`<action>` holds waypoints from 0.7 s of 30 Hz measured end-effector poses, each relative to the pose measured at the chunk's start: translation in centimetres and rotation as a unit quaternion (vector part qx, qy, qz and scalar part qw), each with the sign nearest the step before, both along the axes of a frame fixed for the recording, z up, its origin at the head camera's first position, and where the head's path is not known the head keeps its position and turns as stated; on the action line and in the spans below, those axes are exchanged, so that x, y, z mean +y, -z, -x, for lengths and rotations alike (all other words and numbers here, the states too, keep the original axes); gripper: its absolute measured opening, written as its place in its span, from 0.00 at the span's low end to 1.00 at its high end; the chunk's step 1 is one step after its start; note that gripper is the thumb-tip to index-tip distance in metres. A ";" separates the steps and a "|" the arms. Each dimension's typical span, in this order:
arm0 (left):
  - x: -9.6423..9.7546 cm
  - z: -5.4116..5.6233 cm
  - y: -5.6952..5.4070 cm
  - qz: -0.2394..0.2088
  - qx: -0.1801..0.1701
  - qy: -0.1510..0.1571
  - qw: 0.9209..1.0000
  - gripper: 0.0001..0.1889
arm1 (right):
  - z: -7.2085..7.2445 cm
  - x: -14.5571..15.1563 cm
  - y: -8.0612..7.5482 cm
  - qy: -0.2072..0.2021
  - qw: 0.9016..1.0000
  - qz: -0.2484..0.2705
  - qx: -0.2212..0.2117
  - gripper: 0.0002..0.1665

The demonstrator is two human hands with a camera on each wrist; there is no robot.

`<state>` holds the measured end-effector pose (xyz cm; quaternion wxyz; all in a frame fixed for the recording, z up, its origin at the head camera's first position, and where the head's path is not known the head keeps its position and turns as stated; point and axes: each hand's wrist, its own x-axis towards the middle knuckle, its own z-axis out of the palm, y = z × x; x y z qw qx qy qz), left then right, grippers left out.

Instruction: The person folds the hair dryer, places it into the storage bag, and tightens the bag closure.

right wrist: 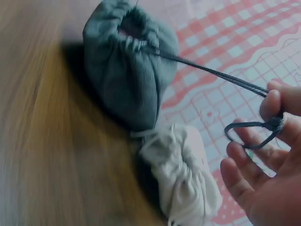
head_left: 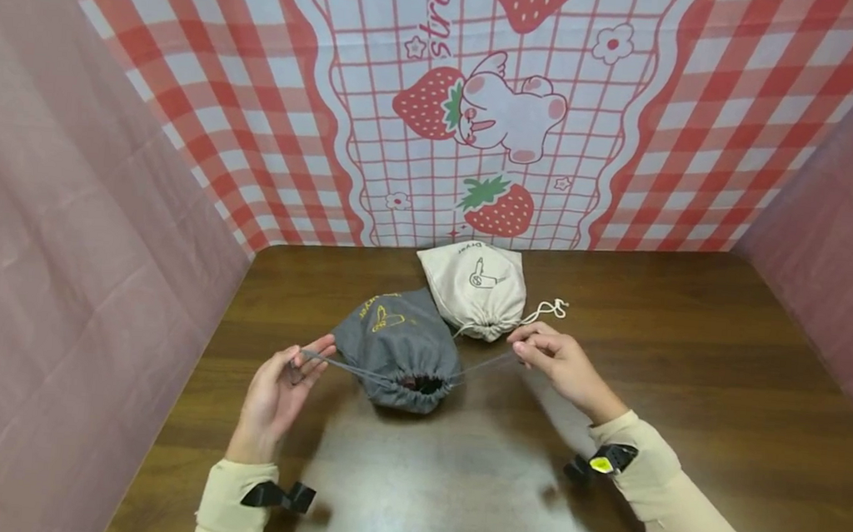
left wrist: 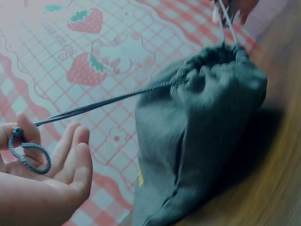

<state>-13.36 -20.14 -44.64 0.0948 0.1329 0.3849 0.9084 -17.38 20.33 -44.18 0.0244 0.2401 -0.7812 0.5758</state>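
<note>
A dark grey drawstring bag with yellow print lies on the table, its gathered mouth partly open toward me. Something dark inside shows only faintly. My left hand pinches the knotted end of one grey cord, drawn taut to the left; its other fingers are extended. On the opposite side my right hand pinches the second cord, pulled tight to the right, with a small knotted loop hanging below the fingers. Right behind the grey bag lies a cream drawstring bag printed with a hair dryer, its neck cinched.
The cream bag's white cord trails on the brown wooden table close to my right fingertips. A red checked strawberry cloth hangs at the back, with pink curtains at both sides.
</note>
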 end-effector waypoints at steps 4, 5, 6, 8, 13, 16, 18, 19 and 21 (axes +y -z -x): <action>0.6 0.2 -0.2 -0.072 0.021 0.038 0.996 0.30 | 0.0 -0.9 -0.2 -0.087 0.985 0.129 -0.067 0.20; 0.9 0.2 -0.3 -0.088 0.032 0.046 0.995 0.30 | 0.0 -1.1 -0.3 -0.122 0.973 0.170 -0.098 0.20; 1.1 0.2 -0.4 -0.103 0.042 0.054 0.992 0.30 | -0.1 -1.3 -0.2 -0.161 0.956 0.211 -0.123 0.22; 1.5 0.2 -0.5 -0.127 0.058 0.062 0.988 0.30 | -0.2 -1.7 0.0 -0.237 0.912 0.284 -0.176 0.26; 2.1 0.1 -0.6 -0.141 0.040 0.061 0.987 0.28 | -0.3 -2.2 0.8 -0.338 0.819 0.396 -0.241 0.31; 2.2 0.0 -0.6 -0.098 0.035 0.054 0.993 0.26 | -0.2 -2.5 1.0 -0.332 0.803 0.417 -0.268 0.30; 2.1 0.0 -0.5 -0.065 0.042 0.055 0.995 0.25 | -0.2 -2.8 1.1 -0.307 0.807 0.412 -0.290 0.29; 2.0 0.1 -0.4 -0.054 0.046 0.058 0.996 0.25 | -0.2 -2.9 1.1 -0.289 0.812 0.407 -0.302 0.28; 1.5 0.2 -0.2 -0.042 0.045 0.061 0.996 0.24 | -0.3 -2.9 1.4 -0.250 0.823 0.399 -0.319 0.27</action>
